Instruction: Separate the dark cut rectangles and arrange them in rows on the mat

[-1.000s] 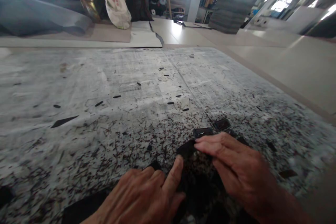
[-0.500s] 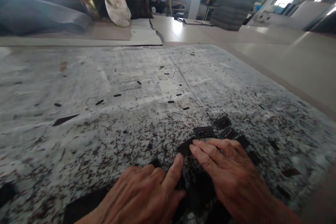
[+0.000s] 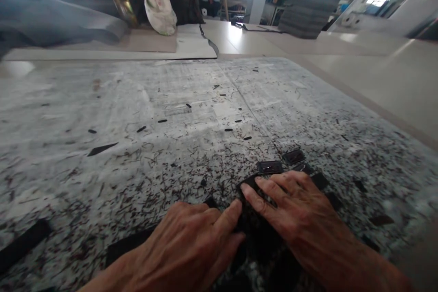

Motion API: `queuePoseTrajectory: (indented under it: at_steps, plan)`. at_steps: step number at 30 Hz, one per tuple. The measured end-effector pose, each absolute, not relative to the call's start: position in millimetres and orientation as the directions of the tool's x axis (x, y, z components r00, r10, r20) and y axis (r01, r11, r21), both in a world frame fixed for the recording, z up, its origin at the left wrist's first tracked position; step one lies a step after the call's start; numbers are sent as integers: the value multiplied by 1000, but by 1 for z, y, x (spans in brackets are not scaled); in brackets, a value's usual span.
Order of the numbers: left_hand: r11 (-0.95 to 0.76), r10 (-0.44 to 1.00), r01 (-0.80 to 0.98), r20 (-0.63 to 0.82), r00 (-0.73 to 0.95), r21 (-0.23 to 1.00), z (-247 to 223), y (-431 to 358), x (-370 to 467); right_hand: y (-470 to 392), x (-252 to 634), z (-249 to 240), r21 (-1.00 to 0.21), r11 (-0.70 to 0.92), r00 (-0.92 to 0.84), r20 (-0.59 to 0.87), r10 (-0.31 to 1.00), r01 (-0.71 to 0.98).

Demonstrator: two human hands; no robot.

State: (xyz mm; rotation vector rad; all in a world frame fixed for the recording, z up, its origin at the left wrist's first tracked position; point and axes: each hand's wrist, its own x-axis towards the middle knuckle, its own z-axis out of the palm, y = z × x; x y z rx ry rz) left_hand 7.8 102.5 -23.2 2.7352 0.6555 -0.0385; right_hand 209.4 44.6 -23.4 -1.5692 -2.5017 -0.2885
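My left hand (image 3: pixel 201 242) rests low on the table with its index finger stretched forward and the other fingers curled under. What lies beneath those curled fingers is hidden, though a dark edge (image 3: pixel 211 202) shows past the knuckles. My right hand (image 3: pixel 290 205) lies with its fingers outstretched, the tips pressing on a small flat black piece (image 3: pixel 248 184). Its thumb is out of sight. Just beyond its fingers are flat dark rectangular pieces (image 3: pixel 269 167) with raised borders. More black material (image 3: pixel 262 226) lies in shadow between the hands.
The whitish worktop (image 3: pixel 153 77) is strewn with dark thread-like scraps and small black slips. A black strip (image 3: pixel 25 244) lies at lower left, a pointed scrap (image 3: pixel 102 149) farther back. Behind stand a white cloth bag (image 3: pixel 157 2), a jar (image 3: pixel 123 4) and a grey stack (image 3: pixel 310 9).
The view has turned slightly left, so things appear farther right. My right fingertips have slid over the black piece, toward its near-left end. My left index finger no longer visibly touches it.
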Motion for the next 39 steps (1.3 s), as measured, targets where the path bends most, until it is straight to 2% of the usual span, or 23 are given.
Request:
queuePoseTrajectory:
  at_steps: [3, 9, 11, 15, 18, 22, 25, 27, 30, 35, 39]
  plan:
    - [-804, 453, 481, -165, 876, 348, -22, 104, 7, 45, 207, -23, 71, 420, -424, 226, 877, 905]
    - [-796, 466, 475, -122, 876, 374, -23, 106, 10, 43, 205, -19, 36, 407, -405, 200, 892, 913]
    - [-788, 467, 486, -148, 872, 378, -22, 106, 10, 43, 209, -18, -37, 398, -385, 187, 904, 916]
    - [-772, 461, 483, -159, 873, 413, -18, 106, 9, 43, 222, -21, -260, 348, -305, 192, 933, 901]
    - [-776, 475, 476, -114, 873, 413, -17, 106, 8, 44, 225, -25, -331, 362, -301, 220, 928, 872]
    - [-758, 495, 476, -83, 865, 446, -21, 105, 6, 42, 216, -25, -241, 361, -293, 277, 915, 901]
    - [-673, 553, 476, -41, 832, 566, -23, 107, 7, 41, 211, -24, -111, 357, -316, 276, 908, 928]
    - [-598, 608, 478, -24, 793, 643, -22, 110, 7, 42, 211, -24, -82, 360, -328, 264, 907, 929]
    - [-516, 685, 482, 3, 729, 708, -18, 114, 9, 42, 217, -26, -163, 359, -309, 269, 912, 919]
    - [-417, 767, 448, 42, 640, 791, -10, 117, 11, 34, 222, -25, -316, 343, -213, 381, 900, 884]
    - [-371, 779, 410, 38, 626, 833, -8, 116, 14, 25, 211, -16, -461, 329, -174, 347, 922, 824]
